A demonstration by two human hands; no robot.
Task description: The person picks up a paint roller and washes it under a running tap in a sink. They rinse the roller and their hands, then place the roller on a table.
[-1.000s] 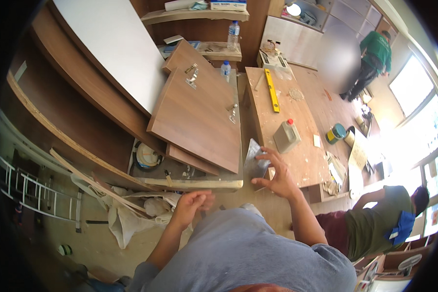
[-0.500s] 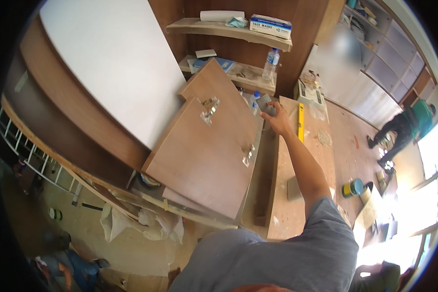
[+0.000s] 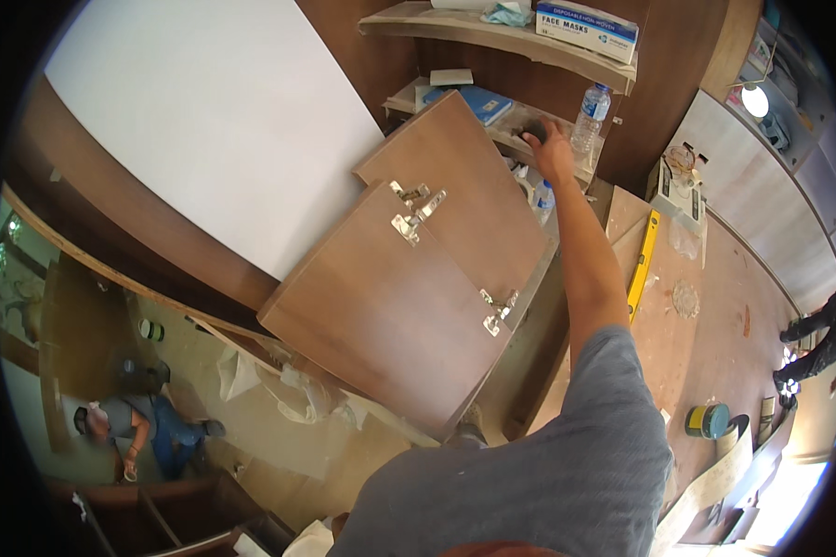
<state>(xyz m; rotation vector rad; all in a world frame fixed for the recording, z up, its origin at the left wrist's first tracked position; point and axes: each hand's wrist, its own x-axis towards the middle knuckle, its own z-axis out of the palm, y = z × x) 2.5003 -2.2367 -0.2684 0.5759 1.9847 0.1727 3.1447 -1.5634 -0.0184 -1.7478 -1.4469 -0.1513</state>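
My right hand (image 3: 555,151) reaches out over the lower shelf (image 3: 502,130), its fingers closed on a small dark grey block (image 3: 532,133). A clear water bottle with a blue cap (image 3: 591,118) stands just right of the hand. Below the hand, a second blue-capped bottle (image 3: 542,198) is partly hidden by a board. Two brown cabinet door panels (image 3: 404,306) lie overlapped in front of me, with metal hinges (image 3: 416,215) fixed to them. I do not see my left hand.
A large white panel (image 3: 214,130) leans on the left. A yellow spirit level (image 3: 643,265) rests on the wooden board at right, near a green-and-yellow can (image 3: 707,420). A face-mask box (image 3: 585,30) sits on the upper shelf. Another person (image 3: 144,432) is low at left; another's legs show far right.
My right hand has moved forward and up with the grey block, from beside the door panels to the lower shelf. The view has shifted, so the shelves appear nearer and farther right.
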